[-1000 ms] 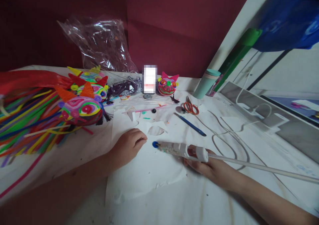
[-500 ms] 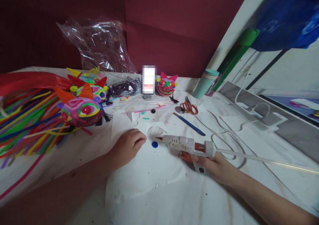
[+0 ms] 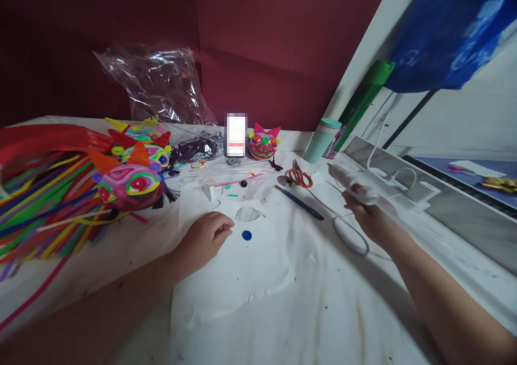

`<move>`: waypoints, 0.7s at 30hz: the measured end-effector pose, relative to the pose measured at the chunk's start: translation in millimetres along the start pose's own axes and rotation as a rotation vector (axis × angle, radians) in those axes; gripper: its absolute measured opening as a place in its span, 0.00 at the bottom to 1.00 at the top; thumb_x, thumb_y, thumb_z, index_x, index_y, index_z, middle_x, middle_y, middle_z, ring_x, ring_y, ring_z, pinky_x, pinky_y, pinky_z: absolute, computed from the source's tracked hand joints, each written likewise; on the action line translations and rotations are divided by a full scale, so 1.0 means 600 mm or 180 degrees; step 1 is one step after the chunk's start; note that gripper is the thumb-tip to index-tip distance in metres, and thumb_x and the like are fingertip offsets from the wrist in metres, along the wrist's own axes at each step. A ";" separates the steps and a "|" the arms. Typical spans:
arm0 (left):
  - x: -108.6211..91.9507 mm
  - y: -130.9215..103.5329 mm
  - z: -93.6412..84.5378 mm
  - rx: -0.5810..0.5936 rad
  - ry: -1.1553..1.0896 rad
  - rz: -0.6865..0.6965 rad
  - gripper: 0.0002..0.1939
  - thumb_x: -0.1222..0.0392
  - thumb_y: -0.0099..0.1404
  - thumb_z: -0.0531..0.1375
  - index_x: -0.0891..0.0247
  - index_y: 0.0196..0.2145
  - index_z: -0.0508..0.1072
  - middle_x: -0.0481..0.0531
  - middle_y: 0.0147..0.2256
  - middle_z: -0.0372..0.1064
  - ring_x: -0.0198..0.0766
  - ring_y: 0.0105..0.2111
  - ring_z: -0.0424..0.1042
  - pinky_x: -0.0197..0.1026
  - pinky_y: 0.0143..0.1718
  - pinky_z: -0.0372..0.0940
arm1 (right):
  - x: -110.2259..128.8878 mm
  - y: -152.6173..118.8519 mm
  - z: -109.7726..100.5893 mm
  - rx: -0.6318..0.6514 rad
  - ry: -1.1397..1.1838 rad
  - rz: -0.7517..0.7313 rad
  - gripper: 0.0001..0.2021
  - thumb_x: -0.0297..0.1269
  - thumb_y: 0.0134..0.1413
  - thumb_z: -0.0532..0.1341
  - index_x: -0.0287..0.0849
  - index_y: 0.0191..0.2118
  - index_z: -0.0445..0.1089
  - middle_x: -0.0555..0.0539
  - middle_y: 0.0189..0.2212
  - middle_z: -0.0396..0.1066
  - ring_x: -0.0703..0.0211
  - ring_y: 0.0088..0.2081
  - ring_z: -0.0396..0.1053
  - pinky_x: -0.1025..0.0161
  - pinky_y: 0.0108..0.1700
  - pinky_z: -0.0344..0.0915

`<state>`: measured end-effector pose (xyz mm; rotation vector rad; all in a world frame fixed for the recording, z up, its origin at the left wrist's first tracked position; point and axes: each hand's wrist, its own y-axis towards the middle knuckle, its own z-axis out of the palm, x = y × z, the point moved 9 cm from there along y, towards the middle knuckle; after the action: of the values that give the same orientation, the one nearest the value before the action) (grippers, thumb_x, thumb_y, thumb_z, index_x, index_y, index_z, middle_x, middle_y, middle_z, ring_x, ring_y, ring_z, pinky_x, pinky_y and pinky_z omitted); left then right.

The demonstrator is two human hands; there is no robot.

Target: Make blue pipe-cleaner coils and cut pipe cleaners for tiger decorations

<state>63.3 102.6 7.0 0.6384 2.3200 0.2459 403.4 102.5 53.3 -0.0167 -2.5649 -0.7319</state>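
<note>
My left hand rests on a white paper sheet, fingers curled closed; whatever they hold, if anything, is hidden. Just right of it lies a blue disc, apart from the fingers. A cut-out oval hole shows in the paper behind the disc. At the right of the table my right hand is closed round a white hot glue gun, smeared by motion. The gun's nozzle points away, toward the back of the table.
Orange-handled scissors and a blue craft knife lie between the hands. Colourful animal heads with bright strips are at left, a pink one behind. A green tumbler, white cable and power sockets stand right.
My right hand has carried the glue gun away from the blue disc, to the right and back, turning its nozzle away. My left hand stays on the paper. The view has shifted slightly.
</note>
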 end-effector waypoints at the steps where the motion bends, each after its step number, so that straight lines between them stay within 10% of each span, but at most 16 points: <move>1: 0.001 -0.001 -0.003 -0.0057 -0.0043 -0.0048 0.05 0.65 0.57 0.55 0.62 0.30 0.70 0.48 0.27 0.69 0.34 0.29 0.68 0.36 0.31 0.62 | -0.017 0.008 0.010 0.0100 -0.0246 0.0004 0.11 0.43 0.50 0.55 0.40 0.33 0.67 0.39 0.31 0.70 0.46 0.33 0.69 0.55 0.32 0.63; 10: 0.019 -0.011 0.000 0.0013 -0.1693 -0.1029 0.07 0.60 0.52 0.59 0.63 0.32 0.69 0.50 0.29 0.73 0.36 0.31 0.71 0.38 0.33 0.64 | -0.052 0.000 0.065 0.1098 -0.1277 -0.0243 0.05 0.33 0.42 0.61 0.42 0.30 0.68 0.41 0.25 0.70 0.44 0.31 0.68 0.55 0.29 0.62; 15: 0.026 -0.009 0.004 -0.0025 -0.2566 -0.1312 0.08 0.62 0.51 0.59 0.64 0.32 0.68 0.50 0.26 0.73 0.32 0.24 0.68 0.37 0.28 0.63 | 0.084 -0.015 0.025 0.0576 -0.0454 -0.0708 0.08 0.36 0.52 0.55 0.40 0.34 0.69 0.38 0.33 0.71 0.44 0.36 0.68 0.50 0.36 0.64; 21: 0.016 -0.017 0.014 0.0094 -0.2839 -0.1314 0.08 0.61 0.52 0.60 0.64 0.32 0.67 0.47 0.24 0.72 0.32 0.24 0.67 0.37 0.29 0.61 | 0.290 -0.086 0.113 0.1534 0.1411 -0.1228 0.07 0.32 0.54 0.54 0.39 0.35 0.69 0.46 0.30 0.71 0.62 0.32 0.68 0.67 0.30 0.64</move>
<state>59.2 98.4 -8.3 0.1898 1.5301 -0.2322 212.2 72.2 54.1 0.7263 -2.2589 -0.1881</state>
